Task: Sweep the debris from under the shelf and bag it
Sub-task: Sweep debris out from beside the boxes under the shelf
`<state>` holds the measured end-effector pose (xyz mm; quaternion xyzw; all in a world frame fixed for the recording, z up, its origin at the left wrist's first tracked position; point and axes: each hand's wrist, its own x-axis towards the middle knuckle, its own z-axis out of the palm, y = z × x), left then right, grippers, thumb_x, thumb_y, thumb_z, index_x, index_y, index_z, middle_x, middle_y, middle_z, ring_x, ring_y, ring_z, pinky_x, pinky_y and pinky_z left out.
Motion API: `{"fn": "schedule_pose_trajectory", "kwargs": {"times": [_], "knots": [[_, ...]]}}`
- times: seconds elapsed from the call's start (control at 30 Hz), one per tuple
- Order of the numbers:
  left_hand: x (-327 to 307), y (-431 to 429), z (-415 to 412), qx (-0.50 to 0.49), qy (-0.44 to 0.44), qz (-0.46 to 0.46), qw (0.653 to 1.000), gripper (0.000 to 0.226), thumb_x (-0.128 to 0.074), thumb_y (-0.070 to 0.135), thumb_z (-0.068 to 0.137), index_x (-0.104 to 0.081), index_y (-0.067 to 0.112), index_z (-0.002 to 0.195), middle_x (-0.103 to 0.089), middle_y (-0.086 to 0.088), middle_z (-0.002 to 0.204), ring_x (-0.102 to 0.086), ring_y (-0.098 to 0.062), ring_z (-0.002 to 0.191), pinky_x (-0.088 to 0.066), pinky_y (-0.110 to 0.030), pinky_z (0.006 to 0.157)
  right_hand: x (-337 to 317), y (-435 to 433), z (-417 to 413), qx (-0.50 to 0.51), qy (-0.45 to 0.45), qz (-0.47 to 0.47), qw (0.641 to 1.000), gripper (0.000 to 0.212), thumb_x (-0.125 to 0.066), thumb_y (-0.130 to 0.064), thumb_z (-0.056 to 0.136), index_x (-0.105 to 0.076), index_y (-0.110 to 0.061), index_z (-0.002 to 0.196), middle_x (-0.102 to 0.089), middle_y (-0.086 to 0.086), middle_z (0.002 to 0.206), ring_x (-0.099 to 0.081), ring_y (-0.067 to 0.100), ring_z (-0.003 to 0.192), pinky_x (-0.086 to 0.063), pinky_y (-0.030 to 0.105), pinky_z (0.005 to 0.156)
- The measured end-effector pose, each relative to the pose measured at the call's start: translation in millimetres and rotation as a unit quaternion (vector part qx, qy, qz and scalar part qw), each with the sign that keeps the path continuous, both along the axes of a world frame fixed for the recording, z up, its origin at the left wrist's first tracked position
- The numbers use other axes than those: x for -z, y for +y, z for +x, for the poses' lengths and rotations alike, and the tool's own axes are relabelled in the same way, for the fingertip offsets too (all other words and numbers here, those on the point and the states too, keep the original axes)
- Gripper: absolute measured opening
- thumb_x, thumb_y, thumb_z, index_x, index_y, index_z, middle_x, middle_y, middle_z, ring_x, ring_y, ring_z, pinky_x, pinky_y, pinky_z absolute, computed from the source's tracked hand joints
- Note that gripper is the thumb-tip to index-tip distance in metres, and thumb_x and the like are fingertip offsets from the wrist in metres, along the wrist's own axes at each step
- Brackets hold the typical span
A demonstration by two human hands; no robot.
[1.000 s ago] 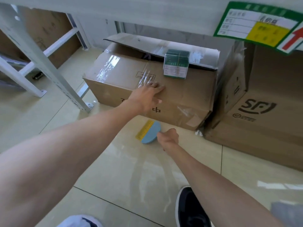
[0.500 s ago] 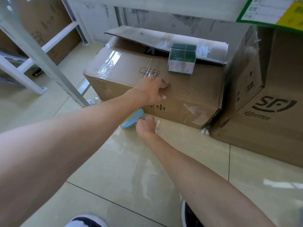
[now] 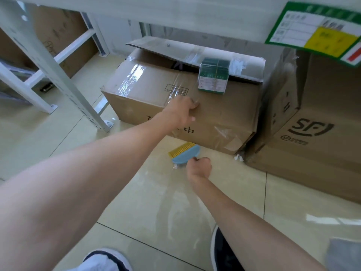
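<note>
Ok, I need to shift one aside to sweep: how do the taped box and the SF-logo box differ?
The taped box is lower, its rear flap lifted, a green pack on top, the left hand gripping its edge. The SF-logo box is taller and untouched. Both are brown cardboard.

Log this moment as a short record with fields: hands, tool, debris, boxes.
left hand: grips the top front edge of the taped carton
right hand: grips the blue brush
bristles: yellow, pointing toward the carton
debris: white scrap at the carton's lower right corner
on carton: small green box
beside: SF-marked box
</note>
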<state>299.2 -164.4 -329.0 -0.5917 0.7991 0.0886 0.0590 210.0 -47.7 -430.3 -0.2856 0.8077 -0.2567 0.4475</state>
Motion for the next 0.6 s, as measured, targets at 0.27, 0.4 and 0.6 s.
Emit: {"fn": "schedule_pose_trajectory", "kwargs": {"times": [0.27,0.4,0.6], "knots": [[-4.3,3.6,-3.5,-0.027,0.018,0.017,0.999,0.062,-0.059,0.030,0.096,-0.032,0.023,0.152,-0.037,-0.006,0.153,-0.035,-0.029,0.140,-0.031,-0.037,0.113,-5.6,-6.9,-45.9,-0.026,0.010,-0.035,0.999,0.029,-0.061,-0.016,0.082,-0.066,0.012,0.089,-0.064,0.019,0.078,-0.061,0.031,0.072,-0.045,0.034,0.059],[-2.4,2.9,-6.1,-0.028,-0.018,0.007,0.999,0.061,-0.056,0.031,0.097,-0.030,0.024,0.153,-0.037,-0.007,0.152,-0.036,-0.031,0.138,-0.034,-0.042,0.111,-3.3,-13.1,-36.2,-0.082,-0.039,-0.062,0.994,0.027,-0.061,-0.013,0.083,-0.067,0.011,0.075,-0.051,0.011,0.056,-0.042,0.022,0.048,-0.032,0.025,0.047],[3.3,2.9,-7.2,-0.037,-0.023,-0.015,0.999,0.061,-0.056,0.027,0.097,-0.030,0.024,0.152,-0.037,-0.006,0.151,-0.036,-0.031,0.137,-0.033,-0.040,0.109,14.8,-4.9,3.0,-0.247,-0.074,-0.043,0.965,0.024,-0.062,-0.021,0.087,-0.068,-0.005,0.069,-0.059,0.005,0.062,-0.044,0.012,0.046,-0.031,0.019,0.044]]}}
